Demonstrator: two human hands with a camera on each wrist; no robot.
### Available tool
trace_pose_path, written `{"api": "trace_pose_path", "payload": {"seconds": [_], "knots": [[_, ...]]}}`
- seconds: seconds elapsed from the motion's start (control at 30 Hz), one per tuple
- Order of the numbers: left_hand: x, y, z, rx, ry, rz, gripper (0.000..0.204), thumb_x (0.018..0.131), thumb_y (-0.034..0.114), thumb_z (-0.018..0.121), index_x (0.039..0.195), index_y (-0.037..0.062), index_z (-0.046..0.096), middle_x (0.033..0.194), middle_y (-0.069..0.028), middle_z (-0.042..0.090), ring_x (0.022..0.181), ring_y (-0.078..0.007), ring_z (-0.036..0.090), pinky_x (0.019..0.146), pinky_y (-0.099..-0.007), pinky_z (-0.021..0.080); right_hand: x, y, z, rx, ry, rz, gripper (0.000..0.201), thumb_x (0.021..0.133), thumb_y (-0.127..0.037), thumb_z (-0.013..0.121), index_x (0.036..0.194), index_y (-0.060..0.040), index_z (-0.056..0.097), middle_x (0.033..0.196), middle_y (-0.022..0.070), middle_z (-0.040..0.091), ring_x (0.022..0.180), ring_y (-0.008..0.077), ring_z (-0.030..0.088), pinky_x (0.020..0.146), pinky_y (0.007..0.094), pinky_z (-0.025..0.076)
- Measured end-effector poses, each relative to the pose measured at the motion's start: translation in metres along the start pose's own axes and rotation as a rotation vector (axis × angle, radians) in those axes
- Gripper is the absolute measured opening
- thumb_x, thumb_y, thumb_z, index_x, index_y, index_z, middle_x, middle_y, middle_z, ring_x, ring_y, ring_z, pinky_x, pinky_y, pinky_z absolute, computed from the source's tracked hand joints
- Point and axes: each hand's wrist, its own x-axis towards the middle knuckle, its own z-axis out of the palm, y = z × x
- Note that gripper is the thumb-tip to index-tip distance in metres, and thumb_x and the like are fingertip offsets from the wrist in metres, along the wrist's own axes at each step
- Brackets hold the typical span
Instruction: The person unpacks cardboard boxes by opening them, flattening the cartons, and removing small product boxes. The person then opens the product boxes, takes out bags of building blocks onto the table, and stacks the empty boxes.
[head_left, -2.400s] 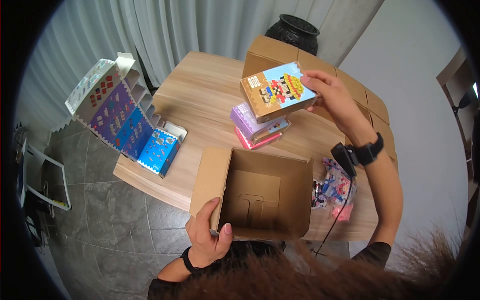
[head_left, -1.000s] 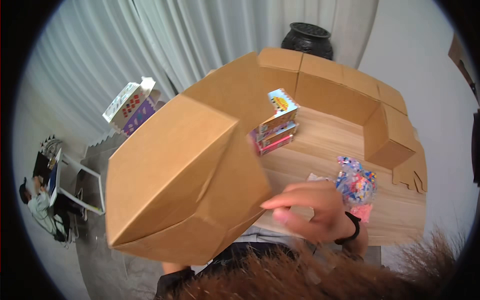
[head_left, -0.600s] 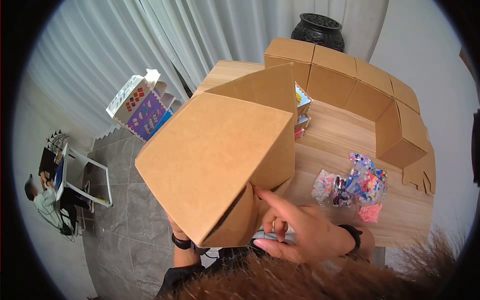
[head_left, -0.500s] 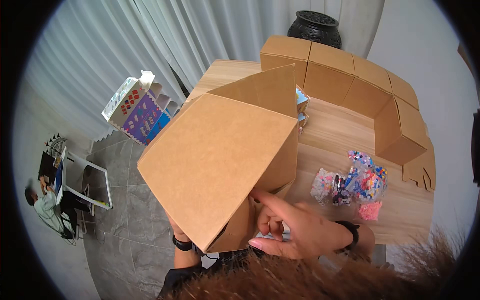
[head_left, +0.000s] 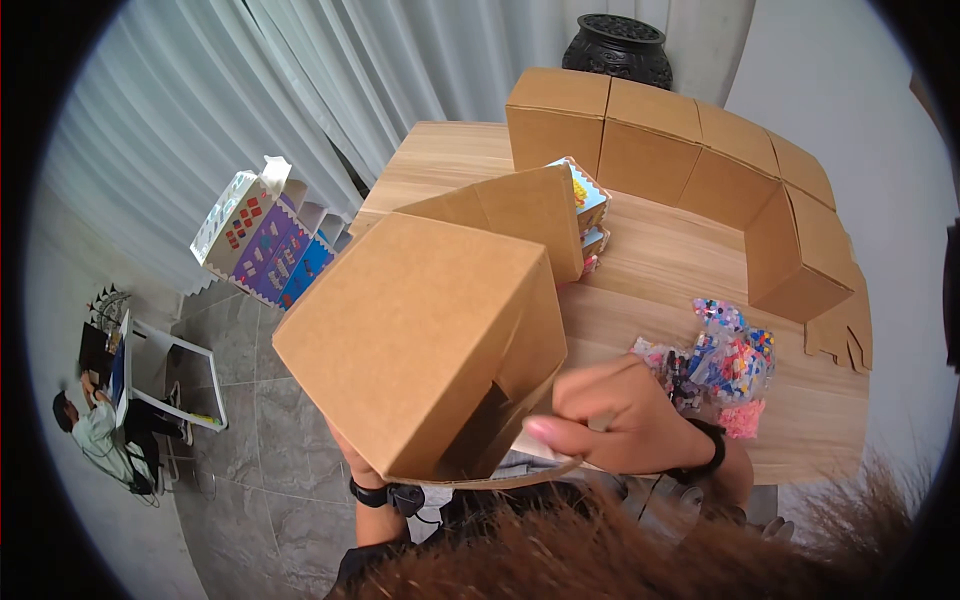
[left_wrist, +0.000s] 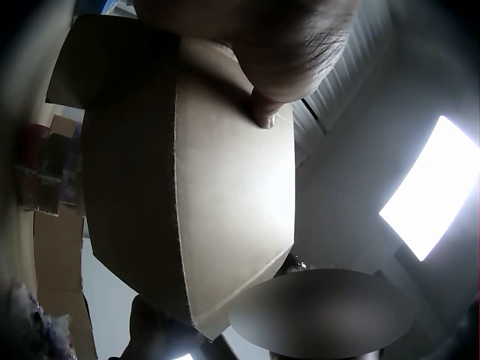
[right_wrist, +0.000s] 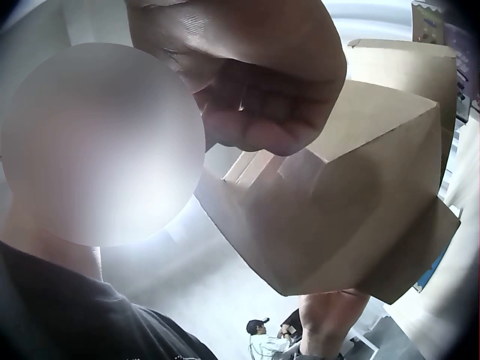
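Note:
A large brown cardboard box point(head_left: 420, 320) is held tilted above the near left of the table, one long flap point(head_left: 500, 200) sticking out behind it. My left hand point(head_left: 352, 452) grips it from below, mostly hidden; in the left wrist view a fingertip of the left hand point(left_wrist: 262, 56) presses on the cardboard point(left_wrist: 232, 172). Beside the box's near opening, my right hand point(head_left: 635, 420) has curled fingers, with the thumb over a swung-out near flap point(head_left: 500, 482). In the right wrist view the right hand point(right_wrist: 247, 75) overlaps the box point(right_wrist: 360, 202); no pinch on the flap shows.
Joined cardboard boxes point(head_left: 650, 150) line the table's point(head_left: 660, 260) back and right. Small colourful boxes point(head_left: 590, 205) are stacked behind the held box. Bags of beads point(head_left: 735, 365) lie at the right. A purple-blue stepped carton point(head_left: 265, 245) stands left. A seated person point(head_left: 100, 425) is farther left.
The small box left my right hand and tops the stack. The large box was lifted and turned over. My right hand's extended index finger has curled, and the near flap has swung outward.

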Motion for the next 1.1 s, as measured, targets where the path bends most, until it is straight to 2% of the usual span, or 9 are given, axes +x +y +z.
{"api": "trace_pose_path", "payload": {"seconds": [0.07,0.1,0.17,0.2,0.37,0.57,0.67,0.87,1.1], "knots": [[-0.001,-0.008,0.008,-0.017,0.000,-0.023,0.062,0.100,0.048,0.065,0.129,-0.0064,0.059,0.125,-0.0125,0.067,0.107,-0.0231,0.065,0.090,-0.0394,0.053,0.002,0.004,0.012,-0.683,0.398,0.115,0.031,0.085,-0.020,0.085,0.098,0.0011,0.066,0.100,0.0160,0.067,0.084,0.0271,0.068,0.069,0.0347,0.053],[-0.003,-0.012,0.011,-0.025,0.000,-0.040,0.062,0.101,0.048,0.064,0.130,-0.0064,0.059,0.126,-0.0125,0.067,0.108,-0.0231,0.065,0.090,-0.0395,0.052,0.003,0.007,0.014,-0.683,0.400,0.126,0.031,0.085,-0.020,0.085,0.098,0.0011,0.066,0.100,0.0160,0.067,0.084,0.0271,0.068,0.069,0.0347,0.053],[-0.007,-0.017,0.018,-0.038,-0.001,-0.069,0.063,0.101,0.049,0.064,0.131,-0.0064,0.058,0.127,-0.0127,0.066,0.109,-0.0232,0.065,0.091,-0.0396,0.052,0.005,0.017,0.016,-0.930,0.593,-0.002,0.070,0.075,-0.030,0.093,0.125,0.0012,0.056,0.125,0.0203,0.057,0.110,0.0357,0.063,0.089,0.0407,0.054],[-0.005,-0.018,0.022,-0.046,-0.007,-0.077,0.063,0.101,0.049,0.063,0.132,-0.0064,0.058,0.127,-0.0127,0.066,0.109,-0.0233,0.065,0.091,-0.0397,0.052,0.002,0.020,0.018,-0.949,0.552,0.049,0.088,0.071,-0.032,0.095,0.136,0.0022,0.046,0.136,0.0237,0.051,0.121,0.0418,0.058,0.099,0.0460,0.051],[0.016,-0.033,0.049,-0.106,-0.060,-0.094,0.065,0.102,0.050,0.061,0.134,-0.0064,0.057,0.130,-0.0130,0.065,0.112,-0.0235,0.064,0.093,-0.0400,0.052,-0.001,0.023,0.020,-1.010,0.600,0.067,0.085,0.071,-0.024,0.092,0.136,0.0054,0.046,0.141,0.0295,0.050,0.121,0.0450,0.059,0.101,0.0507,0.050],[0.018,-0.036,0.067,-0.153,-0.041,-0.112,0.067,0.104,0.051,0.059,0.138,-0.0064,0.055,0.133,-0.0134,0.064,0.115,-0.0238,0.064,0.095,-0.0405,0.052,-0.006,-0.002,0.010,-0.862,0.488,-0.083,0.081,0.072,-0.009,0.083,0.143,0.0057,0.046,0.143,0.0307,0.053,0.127,0.0441,0.060,0.104,0.0456,0.052],[0.021,-0.035,0.073,-0.173,-0.031,-0.117,0.068,0.104,0.052,0.058,0.139,-0.0065,0.054,0.134,-0.0136,0.063,0.116,-0.0240,0.063,0.096,-0.0407,0.052,-0.011,-0.017,0.005,-0.698,0.412,-0.128,0.068,0.073,0.003,0.069,0.139,0.0055,0.056,0.128,0.0258,0.066,0.114,0.0403,0.069,0.097,0.0439,0.056],[0.014,-0.036,0.082,-0.214,0.010,-0.150,0.070,0.105,0.053,0.056,0.142,-0.0065,0.052,0.137,-0.0139,0.062,0.119,-0.0243,0.063,0.098,-0.0411,0.052,-0.013,-0.018,0.004,-0.582,0.302,-0.196,0.062,0.078,0.007,0.061,0.139,0.0072,0.058,0.123,0.0259,0.069,0.111,0.0414,0.070,0.096,0.0432,0.057],[-0.001,-0.030,0.087,-0.263,0.074,-0.201,0.072,0.107,0.054,0.053,0.146,-0.0065,0.050,0.141,-0.0144,0.061,0.123,-0.0246,0.062,0.100,-0.0416,0.051,-0.014,-0.028,0.010,-0.475,0.272,-0.294,0.053,0.089,-0.004,0.071,0.139,0.0079,0.058,0.130,0.0267,0.067,0.115,0.0406,0.070,0.098,0.0448,0.057]]}}
